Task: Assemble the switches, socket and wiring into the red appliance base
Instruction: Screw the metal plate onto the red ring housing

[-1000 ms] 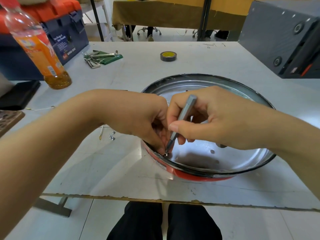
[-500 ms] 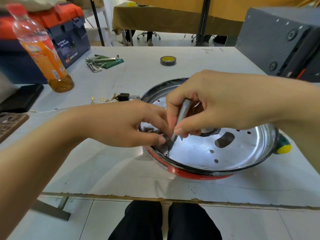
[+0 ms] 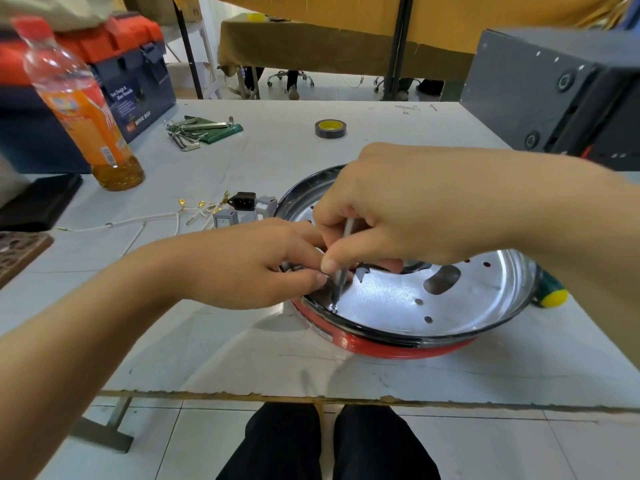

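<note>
White table (image 3: pixel 242 341), right hand (image 3: pixel 398 209) pinching screwdriver bit (image 3: pixel 341 275), bottle (image 3: pixel 83 109), tape roll (image 3: pixel 330 128) beyond.

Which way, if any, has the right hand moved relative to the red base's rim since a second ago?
Yes. The right hand has lifted and moved toward the far rim of the red base; the screwdriver bit stands steeper.

Red appliance base (image 3: pixel 381 349), shiny silver plate (image 3: pixel 398 299), yellow-cored tape (image 3: pixel 330 128).

bright daylight | glare on metal pan (image 3: pixel 398 299) | wide-angle edge distortion
</note>
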A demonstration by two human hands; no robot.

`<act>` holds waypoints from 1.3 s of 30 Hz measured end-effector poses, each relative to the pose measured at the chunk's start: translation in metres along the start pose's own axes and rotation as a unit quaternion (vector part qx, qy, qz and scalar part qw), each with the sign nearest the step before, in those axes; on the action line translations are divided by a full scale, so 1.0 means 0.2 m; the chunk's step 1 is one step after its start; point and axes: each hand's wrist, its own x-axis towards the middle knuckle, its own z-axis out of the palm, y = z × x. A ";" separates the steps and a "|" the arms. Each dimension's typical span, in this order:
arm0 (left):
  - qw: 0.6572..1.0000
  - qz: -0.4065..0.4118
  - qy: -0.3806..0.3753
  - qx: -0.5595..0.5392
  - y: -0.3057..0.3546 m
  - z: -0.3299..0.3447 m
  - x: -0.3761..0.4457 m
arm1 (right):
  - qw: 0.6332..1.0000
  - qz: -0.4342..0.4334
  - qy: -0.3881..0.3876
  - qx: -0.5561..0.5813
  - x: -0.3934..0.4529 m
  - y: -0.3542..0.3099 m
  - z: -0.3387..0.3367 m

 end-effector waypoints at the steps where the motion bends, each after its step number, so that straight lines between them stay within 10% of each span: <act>1: 1.000 0.000 0.000 0.001 0.00 0.00 0.00 | 1.000 -0.002 -0.001 -0.006 0.01 0.00 0.00; 27: 1.000 0.005 0.004 -0.017 0.00 0.00 0.00 | 0.996 0.029 -0.016 0.080 0.01 0.01 0.06; 39: 1.000 -0.001 0.002 -0.006 -0.01 0.00 0.00 | 0.996 0.020 -0.065 -0.053 -0.03 -0.03 -0.03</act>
